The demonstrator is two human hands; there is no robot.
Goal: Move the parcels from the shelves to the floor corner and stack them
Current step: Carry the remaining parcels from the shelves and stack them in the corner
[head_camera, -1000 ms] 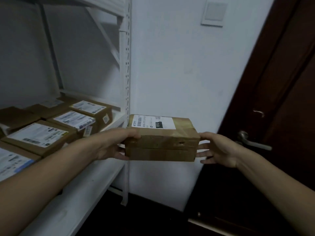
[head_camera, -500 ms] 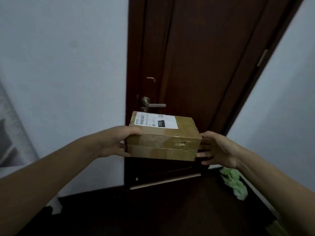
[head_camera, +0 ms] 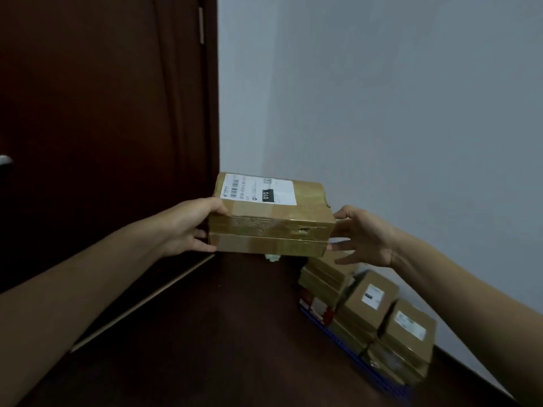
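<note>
Holding one taped cardboard parcel (head_camera: 271,221) in mid-air, roughly level, between both hands. Left hand (head_camera: 191,227) grips the left end, thumb over the top edge and fingers curled underneath. Right hand (head_camera: 364,236) is mostly uncurled, fingers spread and near straight, pressing the right end, thumb at the top right corner. White shipping label (head_camera: 258,190) faces up, barcode and "010" readable. Seam runs along the front face; can't tell if it's one box or two stacked. Parcel is in front of the corner where the dark door (head_camera: 102,113) meets the pale wall (head_camera: 382,98), well above the dark floor (head_camera: 220,333). Below and right, stacked parcels (head_camera: 370,315) sit along the wall on a blue base (head_camera: 393,390), apart from the held one.
</note>
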